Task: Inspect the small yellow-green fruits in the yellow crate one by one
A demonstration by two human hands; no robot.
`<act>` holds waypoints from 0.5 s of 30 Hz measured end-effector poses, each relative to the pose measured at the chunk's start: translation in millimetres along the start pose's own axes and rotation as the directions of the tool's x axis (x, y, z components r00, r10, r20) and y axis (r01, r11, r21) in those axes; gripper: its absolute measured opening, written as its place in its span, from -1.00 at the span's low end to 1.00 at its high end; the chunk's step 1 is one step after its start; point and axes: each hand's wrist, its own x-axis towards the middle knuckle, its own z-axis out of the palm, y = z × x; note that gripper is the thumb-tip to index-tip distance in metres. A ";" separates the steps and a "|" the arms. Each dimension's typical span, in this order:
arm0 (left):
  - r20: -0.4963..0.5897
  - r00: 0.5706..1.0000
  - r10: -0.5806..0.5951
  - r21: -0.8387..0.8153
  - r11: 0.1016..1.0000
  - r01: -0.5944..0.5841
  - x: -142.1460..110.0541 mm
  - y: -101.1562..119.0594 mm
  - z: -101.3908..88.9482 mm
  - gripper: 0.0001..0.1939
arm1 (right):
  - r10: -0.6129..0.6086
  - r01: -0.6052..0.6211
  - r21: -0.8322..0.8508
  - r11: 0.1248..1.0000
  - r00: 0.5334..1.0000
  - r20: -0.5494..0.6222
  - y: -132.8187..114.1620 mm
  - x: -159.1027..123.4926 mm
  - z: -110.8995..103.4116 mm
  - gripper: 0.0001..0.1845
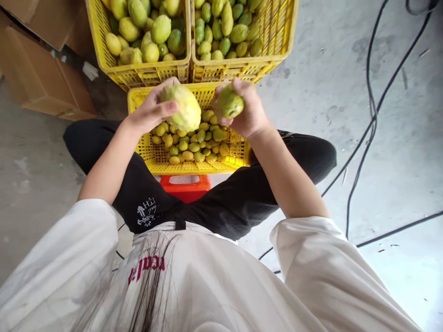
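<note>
My left hand (155, 107) is closed around a large, bumpy yellow-green lemon (183, 108), its thumb across the near side. In my right hand (251, 108) is a smaller, greener lemon (229, 102), with its end turned toward me. Both hands are raised above a yellow plastic crate (238, 162) between my knees. Inside that crate lie many small yellow and green lemons (194, 147). The fingers of both hands are partly hidden behind the fruit.
Two more yellow crates, a left one (145, 70) and a right one (238, 64), stand beyond, holding larger lemons. Cardboard boxes (44, 74) are at the left. Black cables (372, 117) cross the concrete floor at right. A red stool (187, 189) shows beneath me.
</note>
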 end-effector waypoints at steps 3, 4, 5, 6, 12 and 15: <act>-0.081 0.994 0.071 -0.186 0.979 -0.085 1.8 -11.4 11.2 -0.48 | 0.075 -0.070 0.087 0.994 0.996 -0.050 -8.8 -12.8 8.3 -0.61; -0.085 0.993 0.082 -0.225 0.969 -0.100 0.3 -14.9 15.5 -0.43 | 0.089 -0.079 0.127 0.989 0.993 -0.075 -11.1 -16.5 11.6 -0.70; -0.070 0.994 0.081 -0.253 0.962 -0.097 -2.5 -17.8 19.6 -0.40 | 0.095 -0.076 0.173 0.982 0.990 -0.104 -12.6 -19.9 14.6 -0.80; -0.036 0.997 0.071 -0.277 0.958 -0.078 -6.6 -20.0 23.3 -0.38 | 0.097 -0.066 0.220 0.973 0.987 -0.132 -13.4 -23.0 17.2 -0.88; 0.010 0.999 -0.045 -0.391 0.919 0.045 -36.2 -24.7 30.5 -0.42 | 0.196 -0.133 0.361 0.923 0.970 -0.145 -5.1 -45.8 23.7 -0.85; -0.089 0.982 -0.164 -0.370 0.921 0.120 -42.7 -32.0 22.7 -0.49 | 0.219 -0.182 0.304 0.935 0.971 -0.092 4.0 -60.0 28.4 -0.88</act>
